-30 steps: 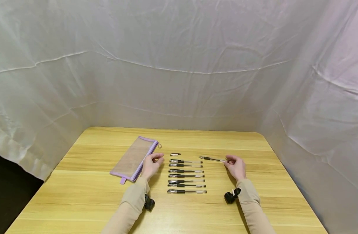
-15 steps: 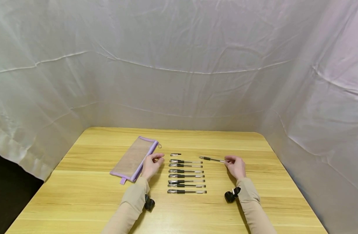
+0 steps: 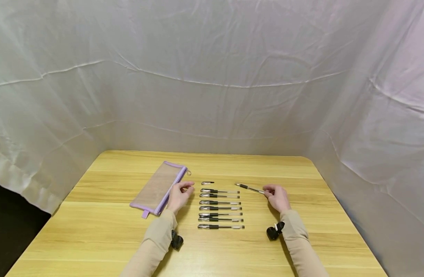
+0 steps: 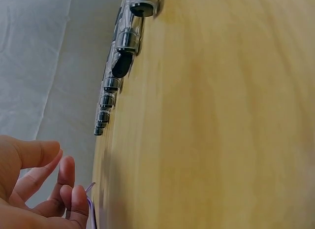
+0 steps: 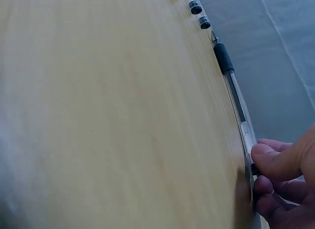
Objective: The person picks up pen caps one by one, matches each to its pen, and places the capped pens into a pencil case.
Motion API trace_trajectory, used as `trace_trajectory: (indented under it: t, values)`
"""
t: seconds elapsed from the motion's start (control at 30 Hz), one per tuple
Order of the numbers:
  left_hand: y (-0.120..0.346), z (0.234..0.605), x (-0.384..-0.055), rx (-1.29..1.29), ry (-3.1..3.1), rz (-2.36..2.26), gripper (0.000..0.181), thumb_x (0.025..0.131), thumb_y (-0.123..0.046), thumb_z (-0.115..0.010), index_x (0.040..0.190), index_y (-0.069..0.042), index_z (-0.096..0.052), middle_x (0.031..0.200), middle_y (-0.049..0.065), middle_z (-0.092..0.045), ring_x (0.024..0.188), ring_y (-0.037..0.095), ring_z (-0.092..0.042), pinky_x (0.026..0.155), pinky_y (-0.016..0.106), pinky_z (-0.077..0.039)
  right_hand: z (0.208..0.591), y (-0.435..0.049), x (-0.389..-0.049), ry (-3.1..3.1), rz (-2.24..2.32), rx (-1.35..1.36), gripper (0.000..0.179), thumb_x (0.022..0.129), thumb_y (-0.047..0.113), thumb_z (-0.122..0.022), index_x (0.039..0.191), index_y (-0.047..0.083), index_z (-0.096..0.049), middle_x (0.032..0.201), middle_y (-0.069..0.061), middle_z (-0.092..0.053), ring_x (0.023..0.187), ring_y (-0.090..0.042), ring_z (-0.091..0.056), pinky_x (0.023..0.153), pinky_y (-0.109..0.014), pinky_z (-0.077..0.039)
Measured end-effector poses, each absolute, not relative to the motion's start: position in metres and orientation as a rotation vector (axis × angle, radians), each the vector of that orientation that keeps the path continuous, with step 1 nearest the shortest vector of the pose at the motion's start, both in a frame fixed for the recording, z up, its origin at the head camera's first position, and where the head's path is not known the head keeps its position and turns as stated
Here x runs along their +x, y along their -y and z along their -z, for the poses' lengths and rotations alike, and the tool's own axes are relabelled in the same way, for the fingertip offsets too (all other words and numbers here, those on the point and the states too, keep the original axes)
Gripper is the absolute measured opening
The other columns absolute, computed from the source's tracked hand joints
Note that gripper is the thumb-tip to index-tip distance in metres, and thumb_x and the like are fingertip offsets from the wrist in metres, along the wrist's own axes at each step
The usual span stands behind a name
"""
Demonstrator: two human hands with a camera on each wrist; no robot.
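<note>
An uncapped gel pen (image 3: 250, 188) has its bare tip pointing left, and my right hand (image 3: 277, 197) pinches its rear end between thumb and fingers. In the right wrist view the thumb (image 5: 275, 160) lies on the clear barrel, by the black end plug. Left of the pen tip, a pen cap (image 3: 207, 182) rests on the table, apart from it. My left hand (image 3: 180, 195) holds nothing; its fingers are loosely bent beside the cap and overlap the edge of a purple-trimmed mesh zip pouch (image 3: 156, 186). The left wrist view shows those fingers (image 4: 64, 172) empty.
Several capped gel pens (image 3: 220, 208) lie in a column between the hands, caps to the left. The wooden table (image 3: 94, 231) meets grey cloth curtains (image 3: 212, 107) at its back and sides. A small ring (image 3: 189, 173) sits at the pouch's zip end.
My right hand has shifted slightly left with the pen, whose tip has risen a little and moved slightly left. The left hand, the cap and the capped pens stay put.
</note>
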State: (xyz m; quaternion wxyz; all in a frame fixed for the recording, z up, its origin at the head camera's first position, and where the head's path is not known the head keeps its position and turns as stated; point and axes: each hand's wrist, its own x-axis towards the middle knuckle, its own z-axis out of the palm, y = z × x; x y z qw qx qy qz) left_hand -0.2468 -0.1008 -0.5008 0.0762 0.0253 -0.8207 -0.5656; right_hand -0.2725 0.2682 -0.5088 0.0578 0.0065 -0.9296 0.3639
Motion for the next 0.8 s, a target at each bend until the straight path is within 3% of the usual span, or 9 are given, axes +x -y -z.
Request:
trace_trajectory:
  t: [0.2, 0.3, 0.4, 0.5, 0.6, 0.8]
  values:
    - [0.102, 0.501, -0.247, 0.065, 2.457, 1.701, 0.021, 0.093, -0.002, -0.065, 0.111, 0.004, -0.073, 0.1, 0.019, -0.071, 0.08, 0.013, -0.054, 0.072, 0.019, -0.042, 0.509, -0.267, -0.272, 2.812, -1.098, 0.027, 0.022, 0.096, 0.002, -0.059, 0.112, -0.002, -0.073, 0.102, -0.02, -0.072, 0.092, -0.03, -0.064, 0.082, -0.04, -0.049]
    - [0.102, 0.501, -0.246, 0.057, 2.455, 1.696, 0.021, 0.093, -0.002, -0.065, 0.111, 0.005, -0.073, 0.1, 0.019, -0.071, 0.081, 0.014, -0.055, 0.073, 0.019, -0.041, 0.51, -0.266, -0.272, 2.765, -1.177, -0.021, 0.023, 0.098, 0.003, -0.057, 0.115, -0.002, -0.072, 0.107, -0.023, -0.071, 0.092, -0.027, -0.064, 0.081, -0.034, -0.049]
    - [0.102, 0.501, -0.246, 0.054, 2.454, 1.697, 0.021, 0.092, -0.002, -0.065, 0.111, 0.004, -0.073, 0.1, 0.019, -0.071, 0.081, 0.014, -0.055, 0.073, 0.02, -0.042, 0.51, -0.264, -0.272, 2.619, -1.445, -0.123, 0.024, 0.099, 0.0, -0.056, 0.119, -0.008, -0.068, 0.104, -0.026, -0.07, 0.082, -0.016, -0.064, 0.072, -0.023, -0.052]
    - [0.102, 0.501, -0.246, 0.064, 2.454, 1.705, 0.021, 0.092, -0.002, -0.066, 0.111, 0.003, -0.073, 0.1, 0.019, -0.071, 0.081, 0.012, -0.055, 0.073, 0.019, -0.042, 0.51, -0.261, -0.271, 2.341, -1.805, -0.231, 0.027, 0.098, -0.006, -0.055, 0.122, -0.017, -0.061, 0.093, -0.02, -0.07, 0.071, -0.007, -0.065, 0.064, -0.019, -0.056]
    - [0.102, 0.5, -0.246, 0.063, 2.457, 1.695, 0.022, 0.092, -0.002, -0.066, 0.111, 0.003, -0.073, 0.099, 0.018, -0.071, 0.081, 0.01, -0.055, 0.074, 0.02, -0.043, 0.509, -0.258, -0.271, 2.053, -2.064, -0.274, 0.027, 0.095, -0.01, -0.057, 0.12, -0.021, -0.059, 0.085, -0.006, -0.069, 0.065, -0.008, -0.068, 0.065, -0.022, -0.059]
    - [0.102, 0.499, -0.245, 0.065, 2.465, 1.691, 0.021, 0.092, -0.004, -0.066, 0.111, 0.003, -0.073, 0.1, 0.018, -0.071, 0.081, 0.011, -0.054, 0.074, 0.02, -0.042, 0.509, -0.255, -0.269, 1.757, -2.324, -0.241, 0.015, 0.091, -0.011, -0.064, 0.104, -0.006, -0.071, 0.079, -0.001, -0.074, 0.067, -0.013, -0.072, 0.068, -0.026, -0.061]
